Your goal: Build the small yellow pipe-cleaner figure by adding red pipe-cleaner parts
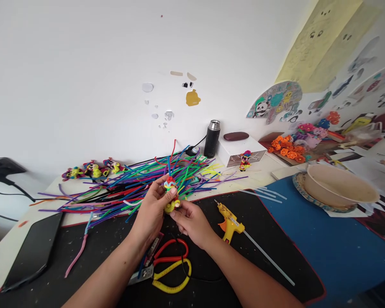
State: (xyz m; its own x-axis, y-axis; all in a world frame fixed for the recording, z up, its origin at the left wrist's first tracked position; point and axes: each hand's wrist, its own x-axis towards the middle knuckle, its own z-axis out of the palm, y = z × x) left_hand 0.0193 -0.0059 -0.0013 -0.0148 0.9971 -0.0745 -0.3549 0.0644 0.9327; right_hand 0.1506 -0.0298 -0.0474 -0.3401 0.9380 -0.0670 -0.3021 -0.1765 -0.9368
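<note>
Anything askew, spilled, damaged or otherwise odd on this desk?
Nothing looks clearly spilled or broken. Slightly untidy, though: the pipe cleaners sprawl in a loose, tangled heap near the wall, and the glue gun lies on its side on the black mat instead of standing.

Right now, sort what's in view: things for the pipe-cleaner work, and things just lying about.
Likely for the work:
pipe-cleaner figure
loose pipe cleaners
yellow glue gun
glue sticks
scissors

Probably just lying about:
black thermos
brown case
white box
beige bowl

Left hand (151, 209), right hand (192, 223) bare; forearms (111, 269) bare, slender.
</note>
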